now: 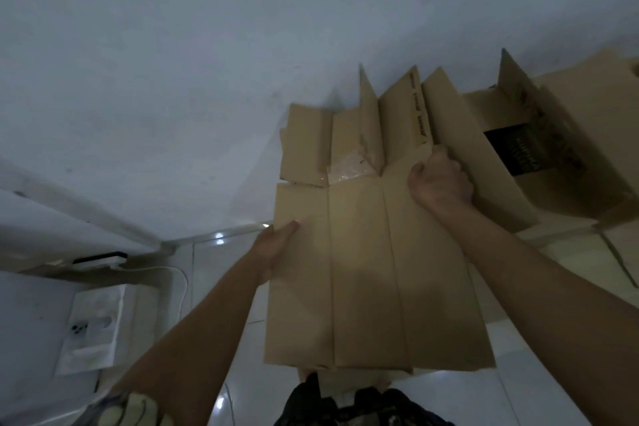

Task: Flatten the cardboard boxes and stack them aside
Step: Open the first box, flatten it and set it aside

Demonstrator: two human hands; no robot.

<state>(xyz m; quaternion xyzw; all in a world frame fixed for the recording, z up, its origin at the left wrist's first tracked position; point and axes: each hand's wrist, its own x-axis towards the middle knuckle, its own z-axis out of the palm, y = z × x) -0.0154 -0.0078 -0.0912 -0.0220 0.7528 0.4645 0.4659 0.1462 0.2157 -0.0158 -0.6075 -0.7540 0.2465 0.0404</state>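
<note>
A person holds a flattened cardboard box [366,273] out in front of the body, its creased panels running lengthwise from about six o'clock up toward twelve, its end flaps [377,124] splayed at the far edge near a white wall [173,62]. The left hand [276,245] takes the box's edge at nine o'clock, thumb laid over the top face and the other fingers hidden beneath, apparently pinching the board to keep it level. The right hand [441,180], at about two o'clock on the sheet, is curled tight over the fold where a side panel [477,156] rises, the knuckles bunched together; the grip seems meant to press that last standing panel down so the sheet lies fully flat. A patch of clear tape [347,166] clings near the flap line. At three o'clock, well apart from the hands, an open cardboard box [567,135] with a dark item inside waits on the pale tiled floor [221,273], not yet flattened. At eight o'clock, a white socket block [91,322] and cable lie beside the wall.
</note>
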